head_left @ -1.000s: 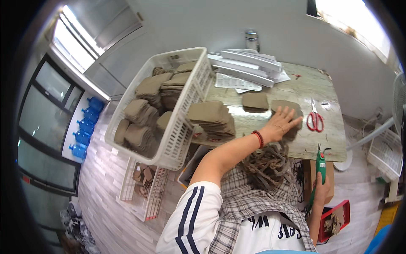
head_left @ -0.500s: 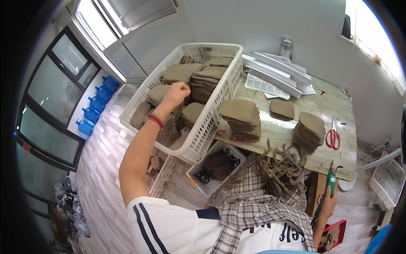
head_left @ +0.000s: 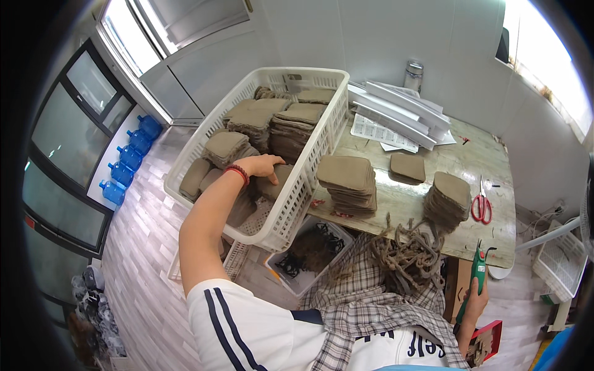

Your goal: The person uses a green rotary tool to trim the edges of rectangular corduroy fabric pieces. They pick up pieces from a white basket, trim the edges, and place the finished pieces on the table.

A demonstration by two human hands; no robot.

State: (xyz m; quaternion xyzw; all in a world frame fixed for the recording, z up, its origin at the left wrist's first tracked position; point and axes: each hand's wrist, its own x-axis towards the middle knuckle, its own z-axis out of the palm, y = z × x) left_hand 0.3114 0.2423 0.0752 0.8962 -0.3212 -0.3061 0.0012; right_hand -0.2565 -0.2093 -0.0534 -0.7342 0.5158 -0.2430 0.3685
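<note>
My left hand (head_left: 263,166) is inside a white slotted plastic basket (head_left: 314,161), fingers apart and resting on a taupe, rounded-square fabric pad (head_left: 284,180) at the near right of the basket. Several stacks of similar pads (head_left: 300,127) fill the space around it. My right hand (head_left: 476,300), low at the right, is wrapped round a green handheld tool (head_left: 478,270) with a two-pronged metal tip pointing up. On the table, a tall pad stack (head_left: 348,185), a low stack (head_left: 407,168) and a leaning stack (head_left: 448,196) stand between my hands.
Red-handled scissors (head_left: 481,207) lie on the table (head_left: 495,157). A tangle of taupe cords (head_left: 408,253) hangs over its front edge onto my lap. Papers and white strips (head_left: 402,114) lie behind, near a metal flask (head_left: 414,75). A white bin (head_left: 309,253) stands below.
My left hand has moved toward me within the basket, from a closed pose above the pads to spread fingers on a nearer pad. My right hand keeps the green tool.
</note>
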